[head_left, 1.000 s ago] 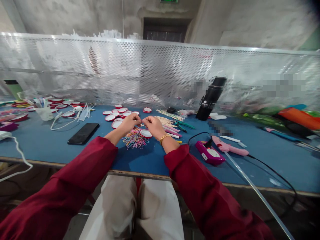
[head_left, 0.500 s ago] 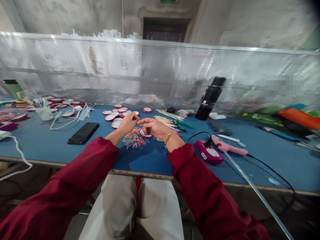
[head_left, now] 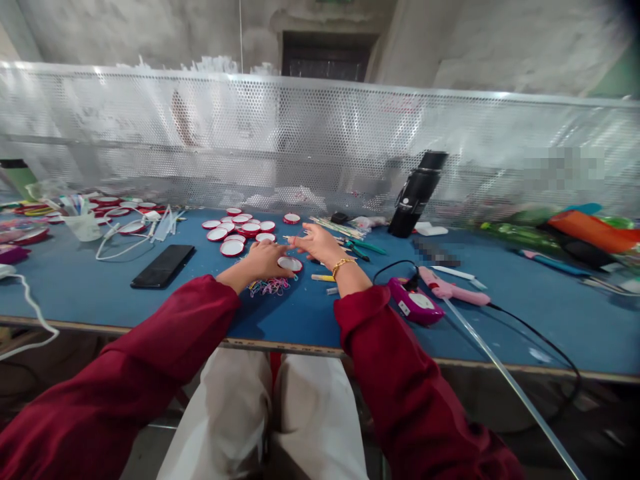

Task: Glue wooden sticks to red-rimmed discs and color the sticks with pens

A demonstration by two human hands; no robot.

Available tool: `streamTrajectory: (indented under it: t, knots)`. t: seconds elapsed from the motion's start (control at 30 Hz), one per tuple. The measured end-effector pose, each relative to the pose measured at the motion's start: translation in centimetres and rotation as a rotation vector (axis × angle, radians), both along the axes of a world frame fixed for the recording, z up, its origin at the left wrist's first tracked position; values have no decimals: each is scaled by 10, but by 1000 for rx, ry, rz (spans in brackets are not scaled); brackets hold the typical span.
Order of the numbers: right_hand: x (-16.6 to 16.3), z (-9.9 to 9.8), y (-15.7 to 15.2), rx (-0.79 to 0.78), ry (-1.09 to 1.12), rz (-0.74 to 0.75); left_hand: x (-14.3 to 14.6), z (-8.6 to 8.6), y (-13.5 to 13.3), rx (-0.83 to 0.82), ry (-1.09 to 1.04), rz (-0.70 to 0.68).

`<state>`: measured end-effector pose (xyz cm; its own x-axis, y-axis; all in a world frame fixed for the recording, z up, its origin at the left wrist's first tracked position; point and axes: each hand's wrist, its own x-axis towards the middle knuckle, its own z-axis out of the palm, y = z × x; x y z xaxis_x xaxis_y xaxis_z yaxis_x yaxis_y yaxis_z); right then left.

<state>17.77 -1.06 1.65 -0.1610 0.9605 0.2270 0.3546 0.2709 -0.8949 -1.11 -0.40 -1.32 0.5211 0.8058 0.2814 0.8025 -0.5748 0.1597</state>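
Observation:
My left hand [head_left: 262, 259] rests knuckles-up on the blue table [head_left: 100, 293], its fingers curled down at the far edge of a pile of coloured rubber bands [head_left: 269, 287]. What the fingers pinch is hidden. My right hand [head_left: 319, 244], with a gold bracelet on the wrist, reaches forward with fingers stretched and spread, holding nothing, just short of a bundle of thin sticks [head_left: 336, 228]. A red-rimmed white disc [head_left: 291, 264] lies between the two hands.
More red-rimmed discs [head_left: 235, 230] lie behind the hands, with a black phone [head_left: 163, 265] to the left. To the right are green-handled cutters [head_left: 364, 247], a pink glue gun [head_left: 453, 289] with cable, a magenta device [head_left: 414, 302] and a black flask [head_left: 416, 194]. A perforated metal screen [head_left: 300, 140] backs the table.
The hands have come apart. My left hand dropped onto the rubber bands. My right hand opened and moved forward toward the sticks. The view shifted slightly.

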Motion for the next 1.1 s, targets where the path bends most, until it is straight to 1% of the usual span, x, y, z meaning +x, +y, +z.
streamTrajectory:
  t: [0.1, 0.17, 0.23, 0.27, 0.33, 0.4, 0.5, 0.53, 0.6, 0.73, 0.83, 0.93, 1.0, 1.1]
  knots:
    - [5, -6, 8, 104, -115, -53, -3, 6, 2, 57, -150, -84]
    - [6, -8, 11, 127, -134, -57, -7, 11, 3, 104, -318, -193]
    - [5, -7, 12, 158, -135, -66, -11, 15, 4, 93, -489, -316]
    - [4, -7, 12, 187, -133, -66, -12, 16, 4, 60, -567, -364]
    - [1, -4, 11, 257, -119, -70, -13, 18, 2, -53, -732, -410]
    - [-3, -2, 9, 321, -92, -112, -12, 19, 1, -210, -915, -399]
    - [-8, 0, 5, 402, -78, -209, -9, 18, 0, -454, -1128, -325]
    - [-10, 0, 3, 423, -85, -214, -9, 17, 0, -505, -1158, -293]
    - [-14, -2, 1, 452, -103, -185, -9, 17, 1, -533, -1173, -231]
    - [-19, -9, -1, 467, -154, -120, -11, 15, 4, -459, -1103, -178]
    - [-20, -11, -4, 501, -260, -92, -12, 15, 7, -388, -1005, -137]
    - [-21, -8, -12, 619, -425, -158, -12, 14, 9, -315, -994, -92]
    - [-24, -6, -18, 693, -548, -208, -11, 14, 10, -368, -1045, -91]
    - [-31, -3, -26, 739, -695, -218, -9, 12, 8, -529, -1113, -87]
